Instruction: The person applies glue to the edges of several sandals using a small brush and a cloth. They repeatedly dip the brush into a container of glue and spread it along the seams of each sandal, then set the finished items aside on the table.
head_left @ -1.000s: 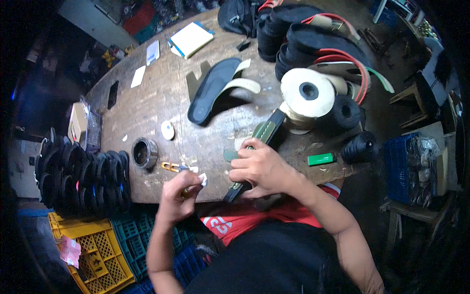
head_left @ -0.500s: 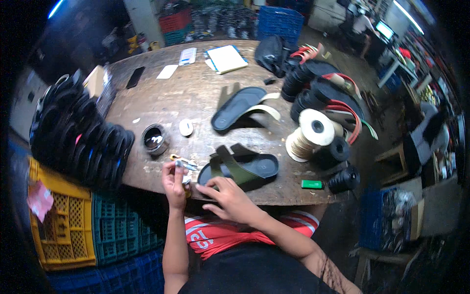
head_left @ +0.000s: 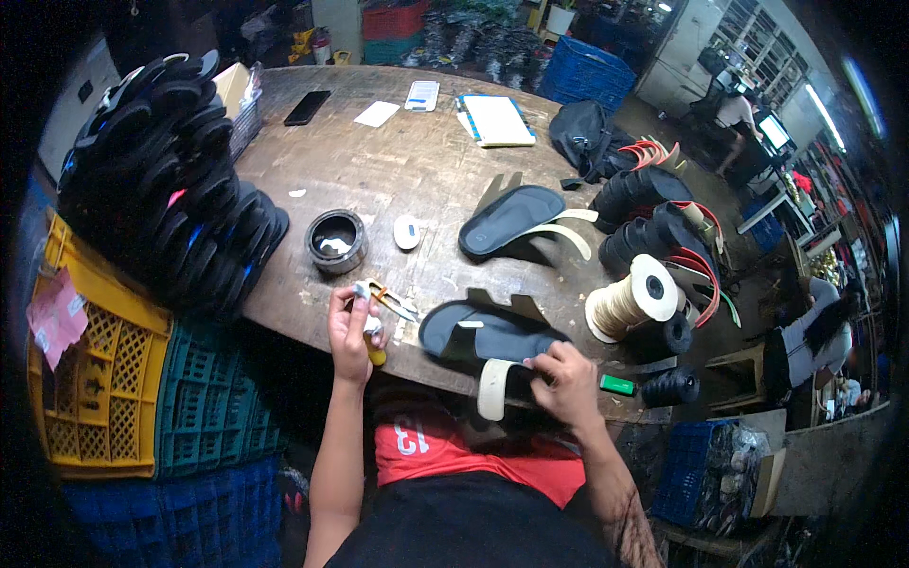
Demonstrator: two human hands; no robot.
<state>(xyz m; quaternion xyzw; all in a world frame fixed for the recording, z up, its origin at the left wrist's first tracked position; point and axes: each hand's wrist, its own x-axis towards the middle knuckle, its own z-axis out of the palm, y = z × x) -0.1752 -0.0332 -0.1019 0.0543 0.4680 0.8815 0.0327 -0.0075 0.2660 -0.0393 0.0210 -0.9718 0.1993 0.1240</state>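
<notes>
My left hand [head_left: 350,333] is closed above the table's near edge, a small whitish thing at its fingertips that I cannot make out. A yellow handle [head_left: 377,357] shows beside its fingers; whether they grip it is unclear. Thread snips [head_left: 390,301] lie just beyond. My right hand [head_left: 570,386] pinches a strap [head_left: 492,390] of the near sandal [head_left: 497,327]; the strap is folded out over the table edge, pale underside up. Farther back lies a second dark sandal [head_left: 511,222], its straps spread open. An open dark pot [head_left: 336,241] and a white oval object [head_left: 407,232] stand left of it.
Stacked black soles [head_left: 189,208] rise at the left, above yellow [head_left: 104,379] and teal crates. On the right are a cord spool [head_left: 630,298], black rolls, a green box [head_left: 616,384] and sandal parts. A phone [head_left: 308,108], papers and a black bag [head_left: 582,137] lie farther back.
My right hand has moved right along the near sandal and taken hold of its strap. The olive straps that crossed the sandal now stand open. The view has shifted.
</notes>
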